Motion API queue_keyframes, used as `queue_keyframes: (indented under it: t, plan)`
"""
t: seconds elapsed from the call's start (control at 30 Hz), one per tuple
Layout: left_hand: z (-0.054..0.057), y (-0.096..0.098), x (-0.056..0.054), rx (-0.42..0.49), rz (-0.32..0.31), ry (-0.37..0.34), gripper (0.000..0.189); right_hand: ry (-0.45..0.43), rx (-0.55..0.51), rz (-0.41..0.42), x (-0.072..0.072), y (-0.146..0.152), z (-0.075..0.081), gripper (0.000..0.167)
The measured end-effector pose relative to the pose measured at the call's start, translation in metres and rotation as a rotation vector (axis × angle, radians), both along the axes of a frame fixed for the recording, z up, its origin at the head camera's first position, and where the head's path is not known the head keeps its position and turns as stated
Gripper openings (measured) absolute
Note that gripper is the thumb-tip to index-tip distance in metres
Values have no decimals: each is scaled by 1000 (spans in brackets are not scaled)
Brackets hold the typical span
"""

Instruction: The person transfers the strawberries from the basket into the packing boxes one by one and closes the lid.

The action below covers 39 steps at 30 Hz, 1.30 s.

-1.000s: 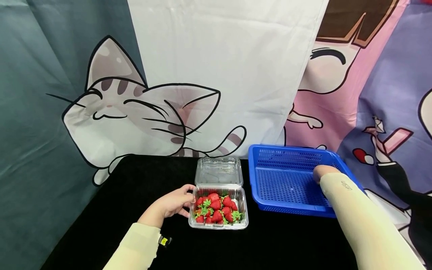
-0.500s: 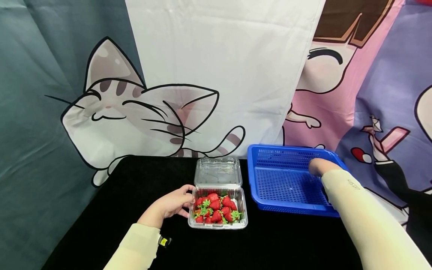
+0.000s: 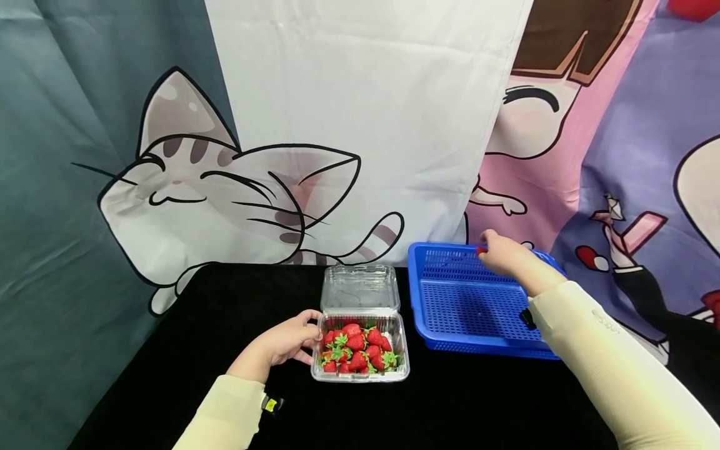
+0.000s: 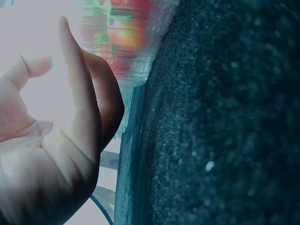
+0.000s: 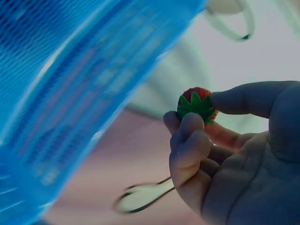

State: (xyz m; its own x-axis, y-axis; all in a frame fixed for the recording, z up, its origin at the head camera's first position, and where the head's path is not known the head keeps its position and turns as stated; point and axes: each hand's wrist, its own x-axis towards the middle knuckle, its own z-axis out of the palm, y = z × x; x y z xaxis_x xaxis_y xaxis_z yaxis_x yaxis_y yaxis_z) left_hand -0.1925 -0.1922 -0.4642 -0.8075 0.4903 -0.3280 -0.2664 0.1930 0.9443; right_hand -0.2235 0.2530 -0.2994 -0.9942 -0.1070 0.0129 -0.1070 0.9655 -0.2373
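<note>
A clear plastic clamshell box (image 3: 360, 377) with its lid (image 3: 360, 287) folded back holds several red strawberries (image 3: 357, 342) with green leaves. At the box's left side my left hand (image 3: 287, 340) grips the wall, fingers bent against it; glare in the left wrist view hides part of this contact. Over the far part of the blue basket (image 3: 419, 312) hangs my right hand (image 3: 506, 257). Between thumb and fingertips it pinches one strawberry (image 5: 196, 105), leaf cap showing in the right wrist view.
The box and basket stand side by side on a black cloth-covered table (image 3: 225, 312). Behind them hangs a printed curtain (image 3: 360, 81) with a cartoon cat. The basket has perforated walls and a raised rim.
My right hand has come up from inside the basket and moved left and away from me, the strawberry now showing in its fingers. My left hand has stayed at the box.
</note>
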Motion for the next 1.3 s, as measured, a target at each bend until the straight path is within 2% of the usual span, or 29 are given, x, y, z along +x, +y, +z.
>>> queue_keyframes:
  t: [0.13, 0.27, 0.4, 0.53, 0.7, 0.83, 1.0, 1.13, 1.3]
  plan:
    - [-1, -1, 2, -2, 4, 0, 58, 29, -30, 103, 25, -42, 7, 37]
    - [1, 0, 3, 0, 7, 2, 57, 63, -26, 225, 53, -89, 2, 27]
    - [2, 1, 3, 2, 2, 5, 58, 88, 15, 331, 80, -134, -18, 27]
    - [2, 0, 3, -5, 3, 6, 58, 96, 57, 438, 95, -165, -44, 27]
    - [0, 0, 2, -9, 8, 11, 57, 93, 62, 547, 101, -192, -66, 24]
    - [0, 0, 2, -9, 10, 10, 57, 89, 62, 612, 101, -207, -78, 19]
    - [3, 0, 3, 8, -2, 7, 57, 96, 89, 690, 99, -215, -90, 20]
    - [5, 0, 4, 16, -11, 10, 58, 98, 95, 708, 96, -218, -100, 27]
    - [4, -1, 4, 12, -8, 11, 58, 48, 55, 693, 92, -218, -105, 31]
